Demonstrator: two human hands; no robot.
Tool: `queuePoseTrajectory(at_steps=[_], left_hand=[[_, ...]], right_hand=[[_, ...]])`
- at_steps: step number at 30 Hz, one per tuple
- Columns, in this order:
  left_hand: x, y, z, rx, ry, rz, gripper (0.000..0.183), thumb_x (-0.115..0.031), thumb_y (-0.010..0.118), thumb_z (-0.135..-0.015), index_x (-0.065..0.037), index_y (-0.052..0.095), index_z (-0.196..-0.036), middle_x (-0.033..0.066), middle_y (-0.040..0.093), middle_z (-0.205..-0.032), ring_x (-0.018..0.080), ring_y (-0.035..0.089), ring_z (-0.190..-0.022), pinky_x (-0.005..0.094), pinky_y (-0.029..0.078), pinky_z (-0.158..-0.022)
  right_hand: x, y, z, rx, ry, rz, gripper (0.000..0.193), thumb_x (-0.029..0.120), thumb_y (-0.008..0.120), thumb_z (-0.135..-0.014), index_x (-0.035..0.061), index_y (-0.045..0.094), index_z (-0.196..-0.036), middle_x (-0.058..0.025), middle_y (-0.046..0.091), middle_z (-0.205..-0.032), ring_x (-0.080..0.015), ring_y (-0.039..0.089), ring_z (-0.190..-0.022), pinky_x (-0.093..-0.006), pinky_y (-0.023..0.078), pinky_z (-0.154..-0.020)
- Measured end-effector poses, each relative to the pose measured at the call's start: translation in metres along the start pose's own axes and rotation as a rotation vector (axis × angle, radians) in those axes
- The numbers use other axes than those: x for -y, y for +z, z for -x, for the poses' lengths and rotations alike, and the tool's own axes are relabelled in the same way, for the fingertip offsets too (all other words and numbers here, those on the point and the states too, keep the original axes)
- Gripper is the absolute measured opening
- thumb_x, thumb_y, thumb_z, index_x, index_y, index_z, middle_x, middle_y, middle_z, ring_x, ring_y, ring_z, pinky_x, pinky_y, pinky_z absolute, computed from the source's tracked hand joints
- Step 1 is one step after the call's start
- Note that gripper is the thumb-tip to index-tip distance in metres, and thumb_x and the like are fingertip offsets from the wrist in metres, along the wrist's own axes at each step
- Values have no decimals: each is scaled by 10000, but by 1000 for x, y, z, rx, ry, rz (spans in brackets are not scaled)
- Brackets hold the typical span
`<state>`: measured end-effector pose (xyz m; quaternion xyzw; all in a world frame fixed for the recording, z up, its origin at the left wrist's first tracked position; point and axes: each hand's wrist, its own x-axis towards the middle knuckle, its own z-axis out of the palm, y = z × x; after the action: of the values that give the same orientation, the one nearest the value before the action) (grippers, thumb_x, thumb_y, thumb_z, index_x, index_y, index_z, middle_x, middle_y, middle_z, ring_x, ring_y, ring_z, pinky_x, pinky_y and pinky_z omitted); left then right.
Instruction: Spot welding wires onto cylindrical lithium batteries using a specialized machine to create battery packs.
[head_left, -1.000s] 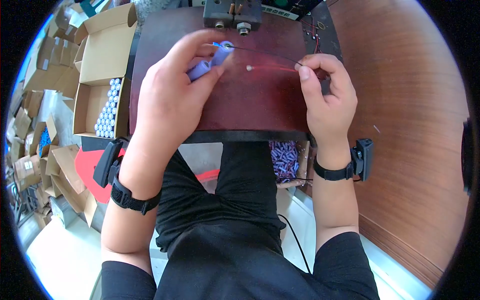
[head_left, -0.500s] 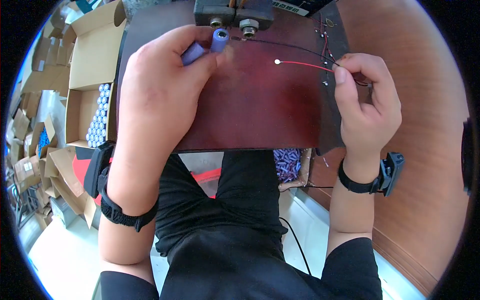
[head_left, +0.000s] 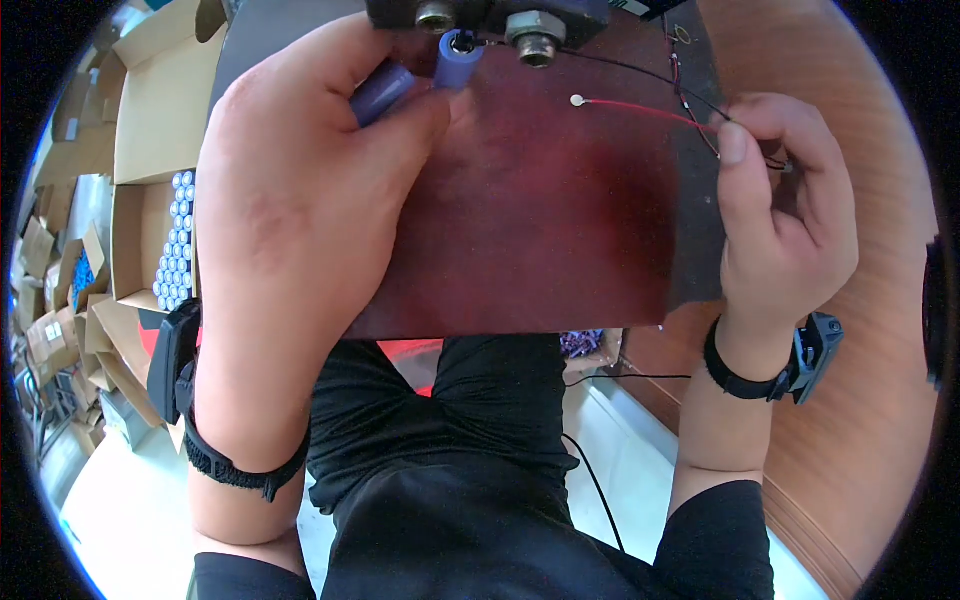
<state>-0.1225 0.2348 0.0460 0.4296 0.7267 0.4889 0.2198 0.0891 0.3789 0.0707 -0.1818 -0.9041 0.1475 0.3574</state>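
My left hand [head_left: 300, 170] is closed around two purple cylindrical battery cells. One cell [head_left: 458, 62] tilts up with its end at the black machine head [head_left: 490, 18], beside a bolt-like metal tip [head_left: 535, 45]; the other cell [head_left: 383, 93] lies within my fingers. My right hand [head_left: 790, 200] pinches a pair of thin wires between thumb and forefinger. From that pinch a black wire [head_left: 640, 70] runs left to the end of the tilted cell. The red wire [head_left: 640, 106] ends in a small round silver tab [head_left: 577, 100] that hangs over the dark red work surface [head_left: 530, 240].
An open cardboard box [head_left: 135, 240] with rows of cells stands at the left. More wires [head_left: 678, 85] lie along the right edge of the work surface. Below its front edge sits a box of purple cells [head_left: 583, 345]. Wood-grain flooring [head_left: 880, 300] spans the right.
The view has shifted closer to the machine. The tilted cell's end and the black wire's tip now meet under the machine head; before, they were slightly apart. Both hands keep their grips.
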Motion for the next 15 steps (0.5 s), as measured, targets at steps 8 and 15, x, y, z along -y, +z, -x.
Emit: queuePoseTrajectory(at_steps=[8, 15], left_hand=[[1, -1, 0, -23, -6, -67, 249, -86, 752, -884, 5, 729, -1115, 38, 741, -921, 87, 640, -828, 252, 509, -771], [-3, 1, 0, -45, -53, -107, 258, -108, 767, -889, 6, 733, -1118, 45, 746, -936, 92, 652, -833, 254, 513, -779]], right_hand=[[-13, -2, 5, -30, -26, -93, 129, -91, 655, -928, -93, 633, -1055, -151, 670, -1061, -178, 662, -916, -264, 530, -827], [-3, -1, 5, -39, -12, -73, 139, -88, 643, -943, -100, 631, -1081, -157, 674, -1086, -173, 663, -930, -263, 532, -855]])
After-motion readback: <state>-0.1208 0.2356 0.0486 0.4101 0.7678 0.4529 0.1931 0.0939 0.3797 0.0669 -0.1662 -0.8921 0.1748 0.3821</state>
